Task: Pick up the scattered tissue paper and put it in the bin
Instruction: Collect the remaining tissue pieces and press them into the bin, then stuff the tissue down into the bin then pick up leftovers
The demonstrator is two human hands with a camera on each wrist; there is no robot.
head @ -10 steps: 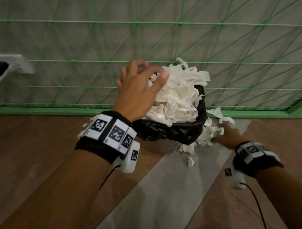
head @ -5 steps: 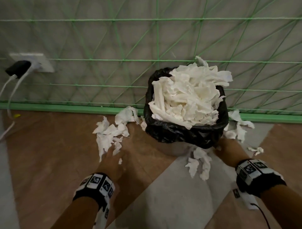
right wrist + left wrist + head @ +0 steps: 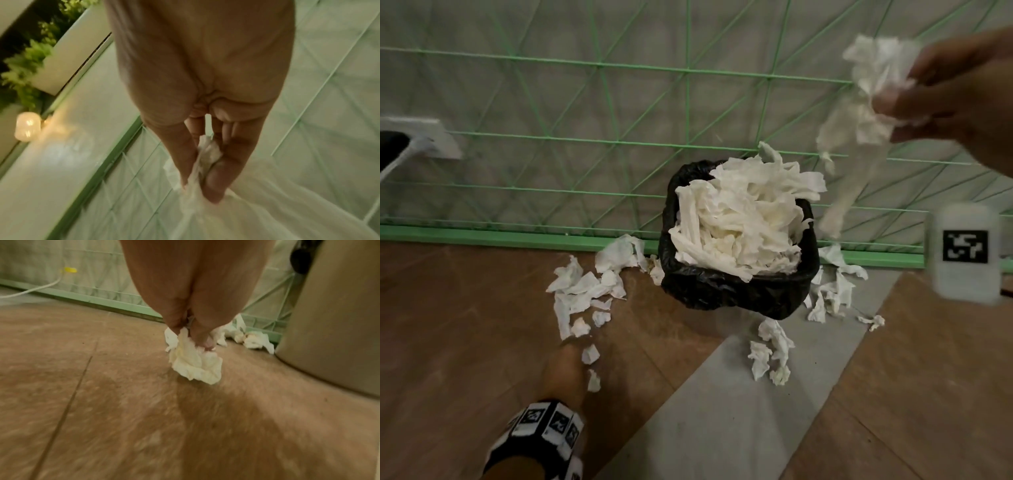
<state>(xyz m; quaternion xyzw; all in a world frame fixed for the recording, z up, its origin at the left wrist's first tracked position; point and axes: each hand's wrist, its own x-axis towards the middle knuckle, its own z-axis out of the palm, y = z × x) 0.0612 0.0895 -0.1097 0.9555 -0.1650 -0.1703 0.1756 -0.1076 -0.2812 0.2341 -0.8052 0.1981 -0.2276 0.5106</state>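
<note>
A bin with a black liner [image 3: 739, 294] stands against the wall, heaped over its rim with white tissue [image 3: 743, 219]. My right hand [image 3: 900, 99] is raised above and right of the bin and grips a wad of tissue [image 3: 873, 72]; a long strip trails down from it. The right wrist view shows the thumb and fingers [image 3: 218, 178] pinching that tissue [image 3: 205, 154]. My left hand [image 3: 571, 346] is low on the floor, left of the bin, among scattered scraps [image 3: 589, 287]. There it pinches a crumpled piece [image 3: 195, 363] between its fingertips [image 3: 205, 340].
More tissue lies in front of the bin [image 3: 770, 353] and to its right [image 3: 832, 287]. A green baseboard [image 3: 517, 236] and a green-gridded wall run behind. A wall socket [image 3: 424, 137] with a plug and a white cable [image 3: 30, 290] sits at far left. The bin's metal side [image 3: 339, 321] is close on the right.
My left hand dropped from over the bin to the floor scraps and now pinches a piece. My right hand rose from the floor beside the bin, carrying a wad of tissue.
</note>
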